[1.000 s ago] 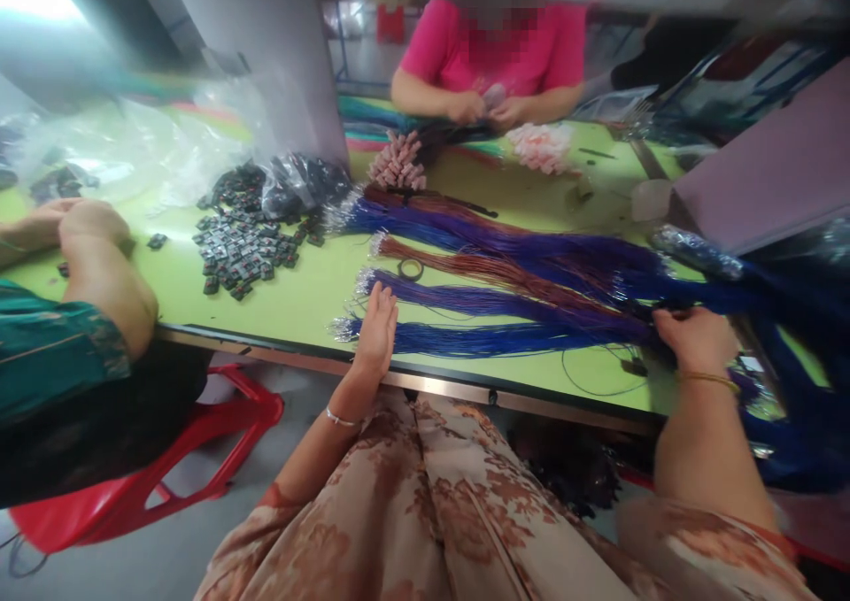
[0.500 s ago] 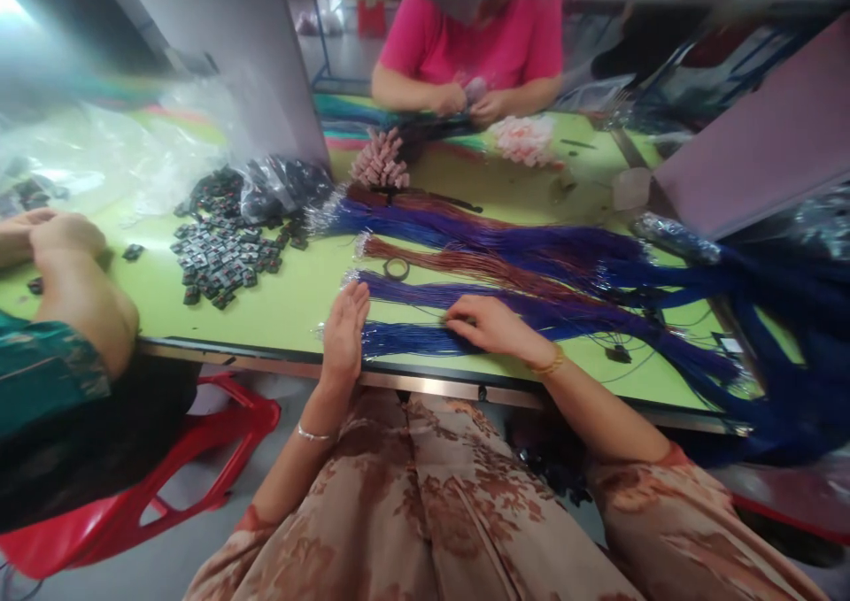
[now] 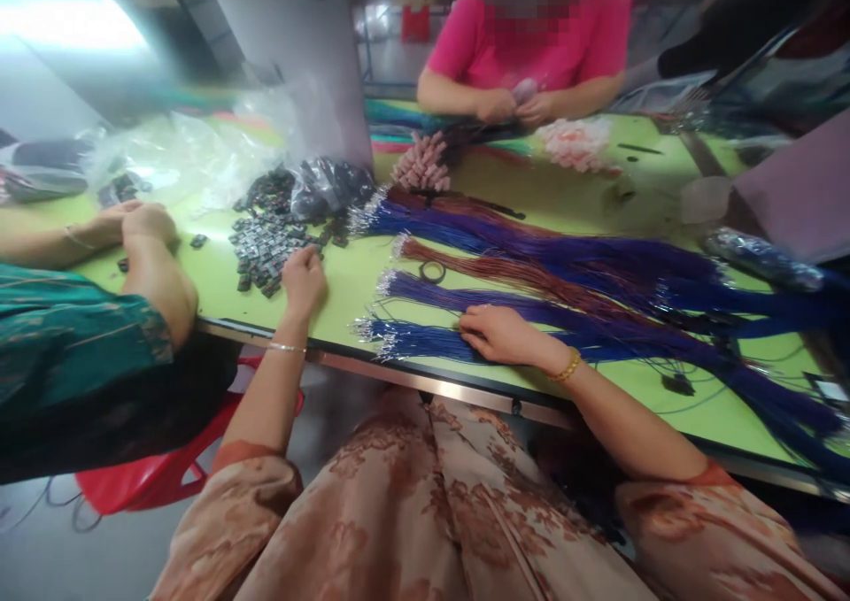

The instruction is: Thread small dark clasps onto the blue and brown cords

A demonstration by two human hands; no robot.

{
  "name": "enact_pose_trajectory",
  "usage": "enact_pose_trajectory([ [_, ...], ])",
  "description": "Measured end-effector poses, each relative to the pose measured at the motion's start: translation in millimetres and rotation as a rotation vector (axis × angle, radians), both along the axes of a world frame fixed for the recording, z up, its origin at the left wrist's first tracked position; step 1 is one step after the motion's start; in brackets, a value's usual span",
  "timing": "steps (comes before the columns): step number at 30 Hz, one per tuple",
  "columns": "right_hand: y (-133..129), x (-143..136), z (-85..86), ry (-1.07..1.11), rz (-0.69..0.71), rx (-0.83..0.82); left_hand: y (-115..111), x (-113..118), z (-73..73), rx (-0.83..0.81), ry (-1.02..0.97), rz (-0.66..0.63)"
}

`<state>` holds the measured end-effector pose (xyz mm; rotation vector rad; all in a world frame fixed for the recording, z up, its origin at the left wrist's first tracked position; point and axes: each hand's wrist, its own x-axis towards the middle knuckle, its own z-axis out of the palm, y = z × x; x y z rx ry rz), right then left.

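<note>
My left hand (image 3: 305, 281) is at the right edge of a pile of small black plastic connector housings (image 3: 266, 245). Its fingers are curled in, and whatever is between them is hidden. My right hand (image 3: 501, 334) is closed low over a bundle of blue wires (image 3: 431, 340) with metal terminals at their left ends. A thin dark wire (image 3: 418, 311) runs into its fingertips. Just beyond lies a purple wire bundle (image 3: 425, 291), then a brown wire bundle (image 3: 452, 260).
A roll of black tape (image 3: 432, 271) lies between bundles. A co-worker's forearms (image 3: 156, 247) rest on the table at left; a person in pink (image 3: 458, 61) works opposite. Pink connectors (image 3: 421, 163) and plastic bags (image 3: 186, 154) sit farther back. The table's front edge (image 3: 412, 382) is close to me.
My left hand has moved left from the wire ends to the black housings, and its straight fingers have curled. My right hand stays over the blue wires. The view has shifted left.
</note>
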<state>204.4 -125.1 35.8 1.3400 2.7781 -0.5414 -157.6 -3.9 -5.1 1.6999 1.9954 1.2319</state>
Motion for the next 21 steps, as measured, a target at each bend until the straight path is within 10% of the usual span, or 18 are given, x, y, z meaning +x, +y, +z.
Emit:
enact_pose_trajectory([
  [8,4.3,0.4,-0.9,0.130,0.042,-0.100,38.5,22.0,-1.3,-0.112,0.475,-0.274],
  [15,-0.2,8.8,3.1,0.393,-0.029,-0.254,27.4,22.8,0.8,-0.177,0.518,-0.215],
  [21,3.6,-44.0,5.5,0.419,0.008,-0.247,11.7,23.4,9.6,-0.038,0.228,-0.183],
])
